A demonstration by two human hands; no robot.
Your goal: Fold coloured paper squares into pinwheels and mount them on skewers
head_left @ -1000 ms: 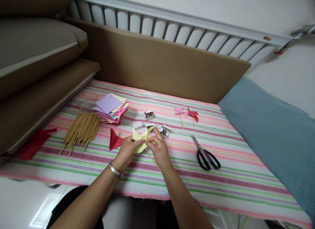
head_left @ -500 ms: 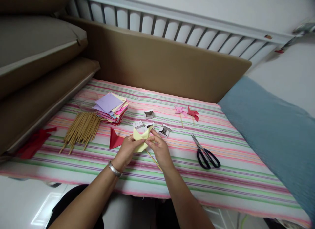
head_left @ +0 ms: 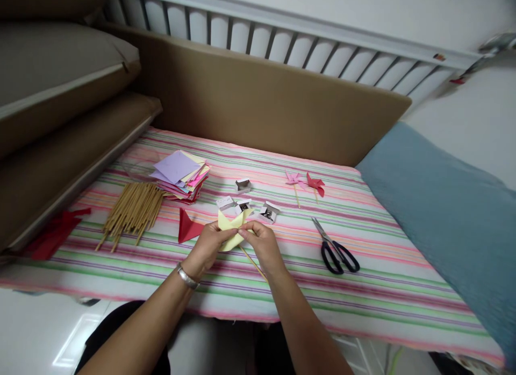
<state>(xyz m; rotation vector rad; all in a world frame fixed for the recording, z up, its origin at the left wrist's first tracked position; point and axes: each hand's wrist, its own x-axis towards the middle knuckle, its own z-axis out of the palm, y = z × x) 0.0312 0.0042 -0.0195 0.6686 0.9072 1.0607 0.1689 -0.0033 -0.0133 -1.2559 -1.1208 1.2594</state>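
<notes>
My left hand [head_left: 207, 247] and my right hand [head_left: 262, 245] meet over the striped cloth and pinch a folded yellow paper pinwheel [head_left: 230, 226] between their fingertips. A thin wooden stick [head_left: 253, 262] runs down from the paper under my right hand. A red folded paper piece [head_left: 187, 227] lies just left of my left hand. Small white open boxes [head_left: 267, 211] sit right behind the yellow paper.
A stack of coloured paper squares [head_left: 180, 175] and a bundle of wooden sticks [head_left: 133, 210] lie to the left. Black scissors [head_left: 335, 250] rest to the right; two finished pinwheels, pink [head_left: 294, 180] and red [head_left: 315, 184], lie further back. Red paper [head_left: 52, 234] sits at the far left edge.
My right fingers have shifted slightly on the yellow paper, closing in on its centre. The view has drifted a little; the hands stay in the same place.
</notes>
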